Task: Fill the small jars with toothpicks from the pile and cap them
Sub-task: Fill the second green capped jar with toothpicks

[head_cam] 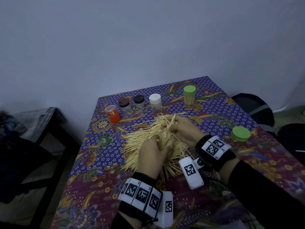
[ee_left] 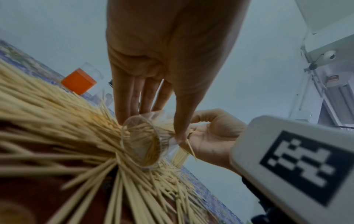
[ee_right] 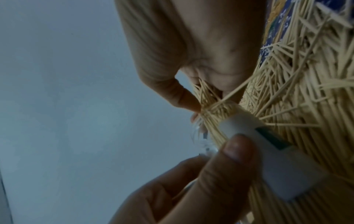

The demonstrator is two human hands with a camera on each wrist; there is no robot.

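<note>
A big pile of toothpicks [head_cam: 145, 138] lies mid-table on the patterned cloth. My left hand [head_cam: 155, 149] grips a small clear jar [ee_left: 141, 144] lying on its side over the pile, fingers above and thumb [ee_right: 235, 148] on its white label [ee_right: 277, 163]. My right hand [head_cam: 179, 128] pinches a bundle of toothpicks [ee_right: 212, 109] whose ends sit at the jar's mouth. In the head view my hands hide the jar. A loose green lid [head_cam: 240, 134] lies to the right.
At the back stand an orange jar [head_cam: 113, 114], jars with a brown lid [head_cam: 124, 106], a black lid [head_cam: 140, 104] and a white lid [head_cam: 155, 101], and a full green-lidded jar [head_cam: 189, 95]. A dark bench [head_cam: 41, 129] is left, a black bag [head_cam: 254, 108] right.
</note>
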